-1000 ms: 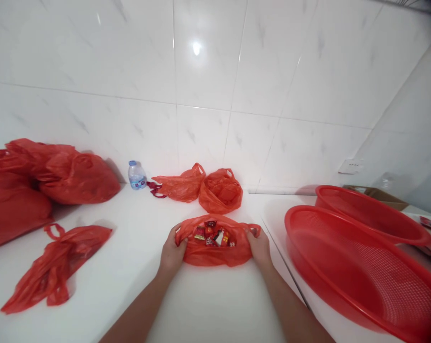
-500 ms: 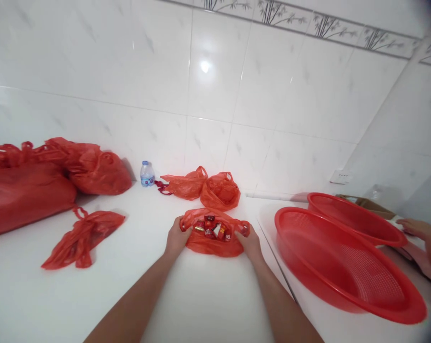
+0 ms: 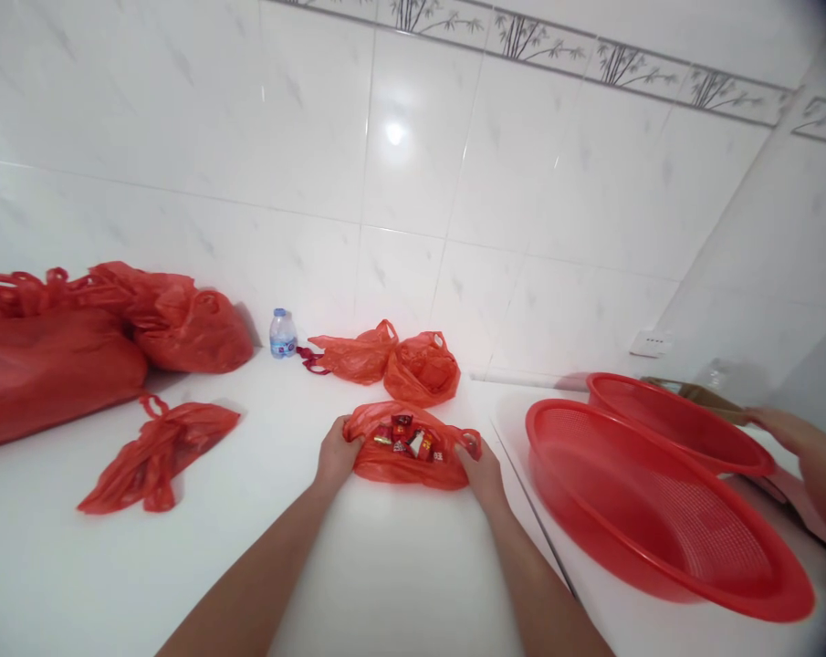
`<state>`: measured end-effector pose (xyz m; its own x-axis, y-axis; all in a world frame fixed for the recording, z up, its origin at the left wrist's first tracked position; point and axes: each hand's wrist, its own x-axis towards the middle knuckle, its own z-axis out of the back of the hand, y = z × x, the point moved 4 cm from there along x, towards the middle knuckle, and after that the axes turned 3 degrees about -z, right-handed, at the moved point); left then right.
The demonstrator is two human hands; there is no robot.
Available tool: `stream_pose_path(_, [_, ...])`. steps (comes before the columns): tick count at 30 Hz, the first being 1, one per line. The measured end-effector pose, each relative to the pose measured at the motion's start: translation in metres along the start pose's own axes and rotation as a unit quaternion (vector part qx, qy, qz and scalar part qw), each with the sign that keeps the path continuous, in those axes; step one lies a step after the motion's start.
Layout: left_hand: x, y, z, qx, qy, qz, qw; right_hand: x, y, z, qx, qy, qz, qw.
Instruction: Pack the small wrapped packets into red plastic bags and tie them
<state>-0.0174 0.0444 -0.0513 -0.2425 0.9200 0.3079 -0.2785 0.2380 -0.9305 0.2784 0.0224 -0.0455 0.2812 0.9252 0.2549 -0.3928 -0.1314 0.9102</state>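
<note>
A red plastic bag [image 3: 405, 473] rests on the white table with its mouth spread wide. Inside lie several small wrapped candies [image 3: 402, 426], mostly in red wrappers. My left hand [image 3: 339, 453] grips the bag's left side, thumb over the rim. On the opposite side, my right hand [image 3: 482, 470] pinches the rim near a handle loop. Fingers under the plastic are partly hidden. Just behind stand two more red bags, a bunched one [image 3: 423, 370] and a flatter one [image 3: 356, 354].
Large red bags [image 3: 49, 374] fill the left back, with a crumpled red bag [image 3: 162, 452] in front. A small water bottle [image 3: 282, 334] stands by the wall. At right are two red plastic baskets, a near one [image 3: 632, 511] and a far one [image 3: 679, 424], beside another person's hand [image 3: 789, 433].
My hands keep hold of the bag, which has barely shifted. At right, the other person's hand has moved left toward the far basket.
</note>
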Motion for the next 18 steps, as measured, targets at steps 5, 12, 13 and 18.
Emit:
stream_pose_path(5, [0.001,-0.001,0.004,-0.032,0.000,0.017,0.999,0.000,0.002,0.004,0.060,-0.012,-0.029,0.998])
stream_pose_path(12, [0.031,-0.029,0.024,-0.011,0.050,0.049,0.997,0.034,0.040,0.022,0.031,0.032,-0.075,0.996])
stream_pose_path(13, [0.041,-0.039,0.028,-0.001,0.049,0.047,0.998,0.044,0.051,0.025,0.039,0.042,-0.079,0.995])
stream_pose_path(18, [0.096,-0.116,0.038,0.008,0.020,-0.006,1.000,0.087,0.119,0.041,0.138,0.069,-0.074,0.985])
